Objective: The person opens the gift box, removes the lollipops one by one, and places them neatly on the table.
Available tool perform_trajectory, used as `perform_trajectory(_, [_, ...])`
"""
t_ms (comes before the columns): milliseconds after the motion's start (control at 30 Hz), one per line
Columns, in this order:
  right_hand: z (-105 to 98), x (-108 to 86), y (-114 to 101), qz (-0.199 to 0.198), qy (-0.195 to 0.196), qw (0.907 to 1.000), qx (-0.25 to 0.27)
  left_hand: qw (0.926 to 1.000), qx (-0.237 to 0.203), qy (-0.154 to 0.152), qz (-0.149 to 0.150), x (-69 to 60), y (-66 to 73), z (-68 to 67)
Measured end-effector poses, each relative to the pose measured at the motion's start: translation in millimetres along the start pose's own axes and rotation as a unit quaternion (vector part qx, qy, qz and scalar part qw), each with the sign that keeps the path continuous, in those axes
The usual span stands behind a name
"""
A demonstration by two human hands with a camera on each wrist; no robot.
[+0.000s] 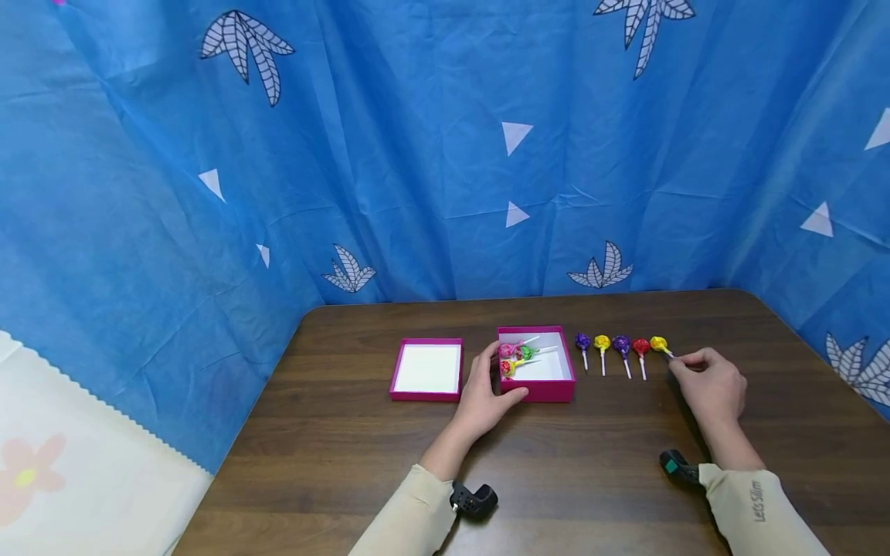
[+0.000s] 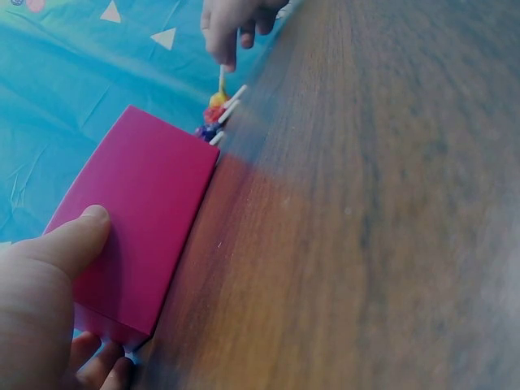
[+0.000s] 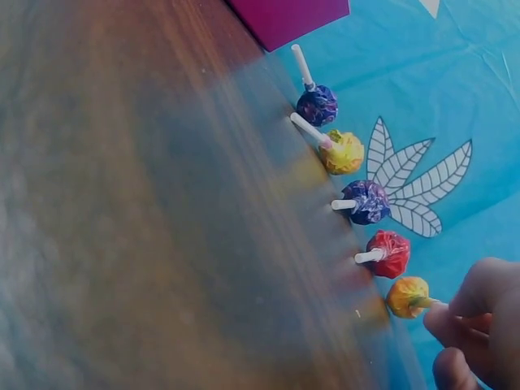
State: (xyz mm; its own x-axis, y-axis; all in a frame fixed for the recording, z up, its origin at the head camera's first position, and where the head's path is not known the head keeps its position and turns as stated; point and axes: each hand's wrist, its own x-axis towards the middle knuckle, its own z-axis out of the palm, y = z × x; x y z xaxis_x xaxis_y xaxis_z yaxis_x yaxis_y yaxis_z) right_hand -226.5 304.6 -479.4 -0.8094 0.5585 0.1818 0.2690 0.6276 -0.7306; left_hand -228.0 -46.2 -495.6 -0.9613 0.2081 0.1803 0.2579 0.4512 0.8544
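A pink box [image 1: 537, 391] with a white inside holds several wrapped lollipops at its left side. My left hand [image 1: 484, 398] grips the box's left end, thumb on the front wall in the left wrist view. To the box's right, several lollipops stand apart in a row: purple [image 3: 317, 106], yellow [image 3: 341, 153], purple [image 3: 366, 201], red [image 3: 388, 253]. At the row's right end, my right hand [image 1: 712, 386] pinches the stick of another yellow lollipop [image 3: 407, 297] between thumb and finger.
A square pink-edged lid [image 1: 427, 371], white inside, lies left of the box. The brown wooden table [image 1: 334, 463] ends at the back against a blue curtain [image 1: 417, 154]. Pale patterned cloth [image 1: 83, 463] hangs at the left.
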Motion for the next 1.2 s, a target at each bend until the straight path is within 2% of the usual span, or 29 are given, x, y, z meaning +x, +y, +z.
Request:
perform_trajectory(200, [-1.8, -0.6, 3.5, 0.006, -0.026, 0.9993, -0.025, 1.0000, -0.002, 0.002, 0.003, -0.5, 0.3, 0.3])
perform_trajectory(367, [-2.3, -1.1, 7.3, 0.006, -0.063, 0.9964, -0.056, 1.0000, -0.003, -0.001, 0.000, -0.8, -0.2, 1.0])
perform_trajectory(600, [-4.5, 0.7, 7.2, -0.015, -0.107, 0.9901, -0.090, 1.0000, -0.004, -0.003, -0.004, -0.3, 0.9, 0.7])
perform_trajectory(900, [-3.6, 2.0, 4.1, -0.042, -0.121, 0.9856, -0.110, 0.9999, -0.004, -0.003, -0.011, -0.7, 0.3, -1.4])
perform_trajectory(1200, [-2.5, -0.5, 6.4, -0.057, -0.109, 0.9866, -0.108, 0.9999, -0.003, -0.003, -0.011, -0.7, 1.4, -0.2])
